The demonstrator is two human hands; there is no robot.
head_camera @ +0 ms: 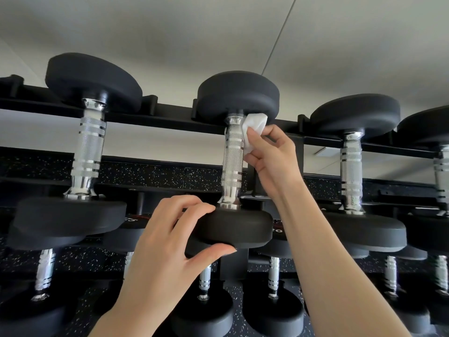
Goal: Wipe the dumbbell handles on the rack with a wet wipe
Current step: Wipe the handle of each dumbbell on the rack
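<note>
Black rack (170,110) carrying a row of dumbbells with chrome knurled handles (a lower tier shows beneath). Left hand (167,242), fingers and thumb curled round the near black head of the centre dumbbell (233,164). Right hand (272,152) pinching a crumpled white wet wipe (254,128), which is pressed against the upper right side of that handle. Below, black speckled floor (150,172); behind, pale wall (170,32).
</note>
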